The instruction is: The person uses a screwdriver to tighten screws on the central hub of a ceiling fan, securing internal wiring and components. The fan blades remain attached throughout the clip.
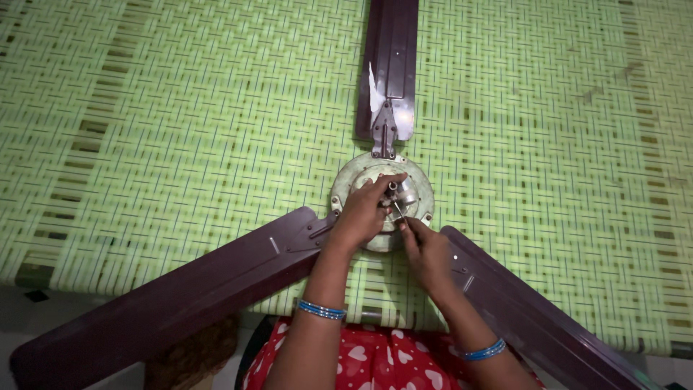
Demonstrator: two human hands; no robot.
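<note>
A woven cot [180, 130] of light green straps, crossed in a basket pattern, carries everything. Directly on it lies a ceiling fan [382, 191]: a pale round motor hub with three dark maroon blades. Its near edge seems to end at a pale floor [22, 310].

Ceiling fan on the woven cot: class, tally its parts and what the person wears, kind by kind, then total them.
Dark maroon fan blades: 3
Round pale motor hub: 1
Blue bangles, one on each wrist: 2
Total: 6
</note>
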